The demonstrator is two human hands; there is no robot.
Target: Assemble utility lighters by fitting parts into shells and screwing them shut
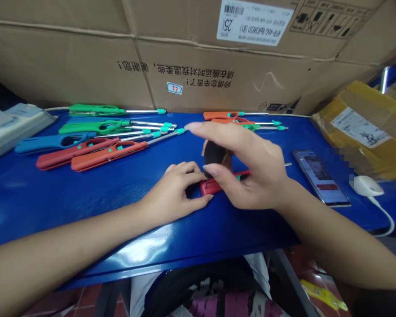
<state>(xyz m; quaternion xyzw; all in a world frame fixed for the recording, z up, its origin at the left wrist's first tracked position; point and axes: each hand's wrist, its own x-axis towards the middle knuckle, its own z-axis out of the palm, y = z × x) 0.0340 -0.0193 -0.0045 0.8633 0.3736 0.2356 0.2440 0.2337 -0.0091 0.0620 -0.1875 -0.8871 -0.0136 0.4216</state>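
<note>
A red long-necked lighter (212,186) lies on the blue table, its rear end between the thumb and index finger of my left hand (171,190). My right hand (255,169) grips the black handle of a screwdriver (214,157), held upright over the lighter. The thin dark shaft meets the lighter's red body close to its rear end. My right index finger stretches forward past the handle. Most of the lighter's middle is hidden under my right hand, and a bit of its metal neck shows beyond the hand.
Several lighters, among them a green one (94,110), a blue one (53,143) and an orange one (102,157), lie at the back left. More orange lighters (219,115) lie behind my right hand. A phone (321,178), a white corded device (368,186), and a taped box (356,132) stand right. A large carton (86,57) walls the back.
</note>
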